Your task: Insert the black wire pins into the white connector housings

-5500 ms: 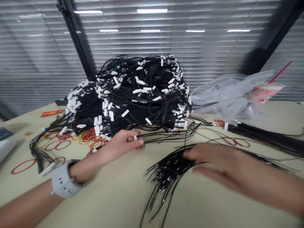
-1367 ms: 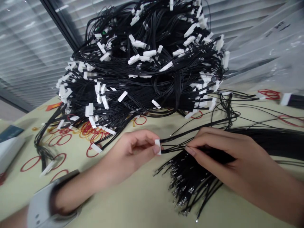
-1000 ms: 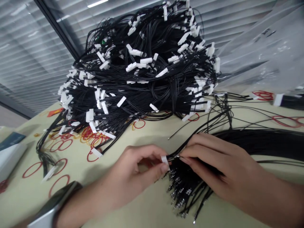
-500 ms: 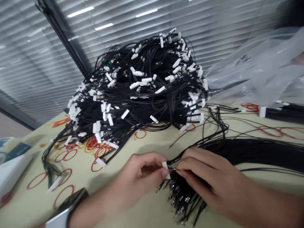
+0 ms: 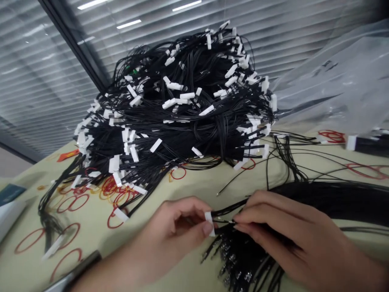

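Observation:
Between the thumb and fingers of my left hand (image 5: 179,231) is a small white connector (image 5: 209,223), with black wires leading out of its right side. My right hand (image 5: 279,235) pinches a thin black wire (image 5: 229,221) by its metal-tipped end, just right of the connector. A small gap separates that tip from the connector. Beneath both hands lies a thick bundle of black wires (image 5: 237,259), its bare metal terminals fanned out toward me. The bundle stretches away to the right under my right hand.
A large heap of black cables (image 5: 182,134) with white connectors stands behind my hands. Red and yellow rubber bands (image 5: 112,188) are scattered at left. A clear plastic bag (image 5: 343,89) sits at back right, beside window blinds (image 5: 273,36). A white box (image 5: 10,215) is at the left edge.
The view has shifted slightly. My right hand has drawn a little to the right, so the wire tip and the connector stand farther apart. Both hands keep their pinch.

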Demonstrator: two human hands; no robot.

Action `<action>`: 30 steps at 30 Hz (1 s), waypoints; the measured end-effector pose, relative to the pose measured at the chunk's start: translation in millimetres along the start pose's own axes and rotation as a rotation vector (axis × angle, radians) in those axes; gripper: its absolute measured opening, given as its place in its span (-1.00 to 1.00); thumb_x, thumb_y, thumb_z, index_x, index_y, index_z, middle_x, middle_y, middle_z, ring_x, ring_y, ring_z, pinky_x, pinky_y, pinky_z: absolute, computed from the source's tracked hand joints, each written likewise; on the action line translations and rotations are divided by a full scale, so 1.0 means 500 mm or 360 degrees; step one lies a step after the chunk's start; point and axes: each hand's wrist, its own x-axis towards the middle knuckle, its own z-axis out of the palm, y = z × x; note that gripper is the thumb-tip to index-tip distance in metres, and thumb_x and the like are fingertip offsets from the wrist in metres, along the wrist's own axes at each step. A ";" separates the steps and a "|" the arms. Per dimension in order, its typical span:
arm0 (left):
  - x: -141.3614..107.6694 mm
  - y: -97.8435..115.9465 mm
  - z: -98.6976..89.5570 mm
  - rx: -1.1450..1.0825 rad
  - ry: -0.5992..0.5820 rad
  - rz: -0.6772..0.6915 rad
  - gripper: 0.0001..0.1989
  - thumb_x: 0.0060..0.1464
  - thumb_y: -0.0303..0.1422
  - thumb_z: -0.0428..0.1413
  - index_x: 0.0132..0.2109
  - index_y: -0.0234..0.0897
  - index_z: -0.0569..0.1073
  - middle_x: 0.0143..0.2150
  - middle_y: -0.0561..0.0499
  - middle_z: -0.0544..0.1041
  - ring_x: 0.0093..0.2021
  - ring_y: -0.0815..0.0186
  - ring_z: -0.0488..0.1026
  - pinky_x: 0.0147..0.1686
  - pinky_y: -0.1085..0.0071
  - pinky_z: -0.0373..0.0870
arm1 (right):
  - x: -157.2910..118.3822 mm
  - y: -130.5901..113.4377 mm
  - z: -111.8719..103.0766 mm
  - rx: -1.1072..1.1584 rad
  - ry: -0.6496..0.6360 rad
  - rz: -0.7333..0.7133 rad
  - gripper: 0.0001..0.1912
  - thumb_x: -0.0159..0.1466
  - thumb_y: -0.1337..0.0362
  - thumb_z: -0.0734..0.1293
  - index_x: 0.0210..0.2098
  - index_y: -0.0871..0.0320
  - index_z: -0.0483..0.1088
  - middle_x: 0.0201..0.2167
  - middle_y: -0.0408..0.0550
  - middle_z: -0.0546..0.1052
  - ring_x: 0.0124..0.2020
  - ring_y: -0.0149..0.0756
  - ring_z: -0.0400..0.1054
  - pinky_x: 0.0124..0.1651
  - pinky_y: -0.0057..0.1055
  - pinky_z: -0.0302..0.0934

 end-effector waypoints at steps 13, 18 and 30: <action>-0.002 -0.005 0.010 -0.0064 0.0063 -0.0072 -0.89 0.02 -0.36 0.09 -0.33 -0.34 0.40 -0.49 0.09 0.30 -0.47 0.45 0.20 -0.47 0.57 0.19 | 0.009 0.007 0.008 -0.0220 -0.0074 -0.0102 -0.61 0.29 0.38 -0.01 -0.49 0.15 0.36 -0.55 -0.11 0.35 -0.54 -0.42 0.23 -0.48 -0.45 0.19; 0.000 -0.001 0.013 -0.0081 0.0061 -0.0053 -0.88 -0.01 -0.36 0.09 -0.34 -0.35 0.38 -0.52 0.10 0.28 -0.50 0.46 0.19 -0.51 0.57 0.19 | 0.007 0.006 0.013 -0.0269 -0.0097 -0.0123 -0.58 0.30 0.38 -0.04 -0.48 0.15 0.37 -0.54 -0.10 0.37 -0.52 -0.39 0.24 -0.44 -0.42 0.20; -0.010 0.000 0.013 0.0092 -0.0018 0.0039 -0.88 0.02 -0.35 0.11 -0.38 -0.34 0.44 -0.52 0.09 0.33 -0.50 0.47 0.17 -0.52 0.56 0.13 | 0.006 0.001 0.013 -0.0203 -0.0209 -0.0144 -0.70 0.29 0.42 0.04 -0.43 0.20 0.34 -0.50 -0.12 0.35 -0.43 -0.41 0.22 -0.35 -0.44 0.16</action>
